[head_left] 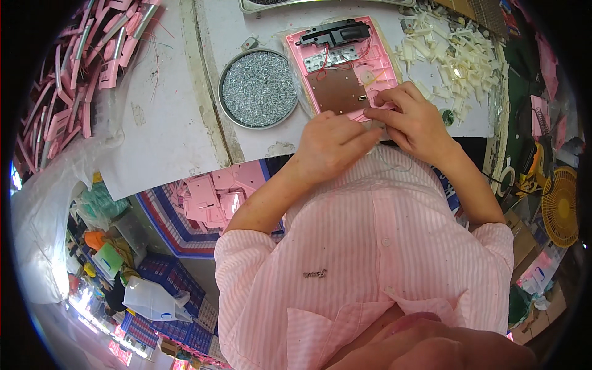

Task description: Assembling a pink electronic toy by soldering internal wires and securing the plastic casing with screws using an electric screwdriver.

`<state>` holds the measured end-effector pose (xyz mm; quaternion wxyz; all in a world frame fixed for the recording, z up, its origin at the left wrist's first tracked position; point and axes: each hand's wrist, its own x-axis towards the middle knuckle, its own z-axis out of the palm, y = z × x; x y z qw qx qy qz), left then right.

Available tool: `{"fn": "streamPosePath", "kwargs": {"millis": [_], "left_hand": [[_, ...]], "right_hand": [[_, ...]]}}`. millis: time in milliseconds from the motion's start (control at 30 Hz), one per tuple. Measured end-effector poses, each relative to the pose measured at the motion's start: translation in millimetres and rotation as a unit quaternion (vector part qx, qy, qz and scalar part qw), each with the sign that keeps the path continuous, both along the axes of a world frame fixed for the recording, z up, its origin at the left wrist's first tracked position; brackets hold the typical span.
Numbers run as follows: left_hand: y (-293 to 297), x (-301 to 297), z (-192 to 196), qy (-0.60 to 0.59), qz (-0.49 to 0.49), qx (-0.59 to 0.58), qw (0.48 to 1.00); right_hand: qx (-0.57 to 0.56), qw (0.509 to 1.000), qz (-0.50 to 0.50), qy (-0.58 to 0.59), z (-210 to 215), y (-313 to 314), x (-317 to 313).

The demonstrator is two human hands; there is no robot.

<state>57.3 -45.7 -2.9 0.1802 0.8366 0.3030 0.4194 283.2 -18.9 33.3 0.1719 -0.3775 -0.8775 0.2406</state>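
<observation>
A pink plastic casing (313, 87) lies on the table in front of me, its open inside facing up. It holds a brown circuit board (336, 91), a perforated metal plate (331, 58) and a black module (336, 34), with thin red wires between them. My left hand (336, 145) is at the casing's near edge, fingers curled together. At the near right corner my right hand (414, 118) has its thumb and fingers bent close together over the rim. What either hand pinches is too small or hidden to make out. A thin wire hangs below the hands.
Left of the casing stands a round metal dish (259, 88) full of small screws. Loose cream-white plastic parts (456, 61) are heaped at right. Pink parts with metal strips (92, 55) pile up far left. Below the table edge, a blue basket (166, 219) holds pink pieces.
</observation>
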Motion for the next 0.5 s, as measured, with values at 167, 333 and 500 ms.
{"fn": "streamPosePath", "kwargs": {"millis": [167, 333, 500], "left_hand": [[-15, -25, 7, 0.028, 0.183, -0.118, 0.976], [-31, -35, -2, 0.080, 0.204, -0.164, 0.962], [-59, -32, -4, 0.190, 0.126, -0.198, 0.953]], "right_hand": [[0.013, 1.000, 0.005, -0.011, 17, -2, -8], [0.071, 0.997, -0.022, 0.015, -2, -21, -52], [0.116, 0.992, -0.027, 0.035, -16, -20, -68]]}}
